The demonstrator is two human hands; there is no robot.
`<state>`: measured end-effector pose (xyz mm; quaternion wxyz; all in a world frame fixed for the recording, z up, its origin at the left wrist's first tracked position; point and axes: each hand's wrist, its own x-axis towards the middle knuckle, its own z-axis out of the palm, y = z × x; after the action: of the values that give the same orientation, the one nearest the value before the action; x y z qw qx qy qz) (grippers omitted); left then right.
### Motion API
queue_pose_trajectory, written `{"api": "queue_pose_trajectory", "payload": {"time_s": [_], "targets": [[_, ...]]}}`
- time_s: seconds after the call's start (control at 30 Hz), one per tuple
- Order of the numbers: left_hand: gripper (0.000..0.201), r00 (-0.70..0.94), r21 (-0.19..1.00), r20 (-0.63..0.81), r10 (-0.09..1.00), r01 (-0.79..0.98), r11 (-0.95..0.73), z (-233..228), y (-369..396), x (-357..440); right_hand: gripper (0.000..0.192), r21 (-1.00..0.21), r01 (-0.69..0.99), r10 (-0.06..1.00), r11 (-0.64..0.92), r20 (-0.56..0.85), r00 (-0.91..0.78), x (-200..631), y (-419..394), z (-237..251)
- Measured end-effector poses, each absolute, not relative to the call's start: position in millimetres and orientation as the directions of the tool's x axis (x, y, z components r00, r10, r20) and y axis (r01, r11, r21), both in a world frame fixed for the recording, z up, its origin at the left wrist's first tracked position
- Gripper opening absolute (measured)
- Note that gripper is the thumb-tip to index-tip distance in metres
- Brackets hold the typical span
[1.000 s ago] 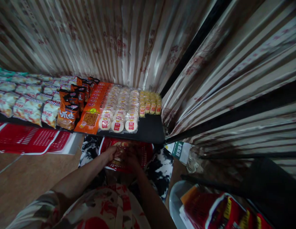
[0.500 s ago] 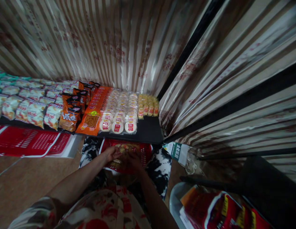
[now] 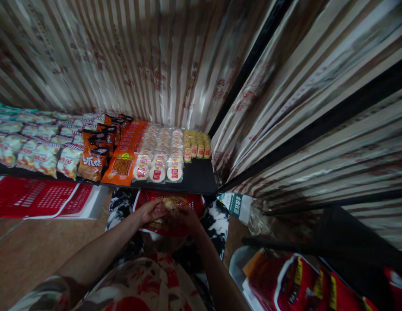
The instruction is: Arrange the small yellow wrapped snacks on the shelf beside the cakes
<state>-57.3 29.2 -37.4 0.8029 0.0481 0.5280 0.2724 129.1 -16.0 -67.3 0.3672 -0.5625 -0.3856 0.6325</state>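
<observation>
Black shelf (image 3: 201,179) mostly full of snack rows; near right corner bare. Left hand (image 3: 151,211) and right hand (image 3: 188,217) both closed round yellow snack packet (image 3: 171,203) over red basket (image 3: 194,202).

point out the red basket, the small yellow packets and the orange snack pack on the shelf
red basket (image 3: 196,200), head view, right rim
small yellow packets (image 3: 197,144), head view, middle of the group
orange snack pack (image 3: 122,166), head view, front face

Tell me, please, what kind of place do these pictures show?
Probably a small snack shop or stall. Packaged snacks lie in neat rows on a low black shelf, a red shopping basket sits below it, and both hands reach into that basket.
</observation>
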Motion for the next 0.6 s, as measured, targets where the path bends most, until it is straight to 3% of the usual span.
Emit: {"api": "queue_pose_trajectory", "payload": {"time_s": [0.23, 0.47, 0.6], "targets": [[0.027, 0.373, 0.369, -0.819, 0.435, -0.239, 0.898, -24, 19, -54, 0.032, -0.937, 0.168, 0.936, -0.305, -0.328, -0.127, 141, -15, -45], [0.018, 0.454, 0.436, -0.730, 0.511, -0.268, 0.859, -20, 12, -48, 0.029, -0.907, 0.398, 0.975, -0.141, -0.197, -0.105, 145, -17, -25], [0.028, 0.483, 0.522, -0.665, 0.569, -0.244, 0.817, -19, 8, -45, 0.024, -0.916, 0.384, 0.984, -0.113, -0.156, -0.082, 148, -17, -18]]}}
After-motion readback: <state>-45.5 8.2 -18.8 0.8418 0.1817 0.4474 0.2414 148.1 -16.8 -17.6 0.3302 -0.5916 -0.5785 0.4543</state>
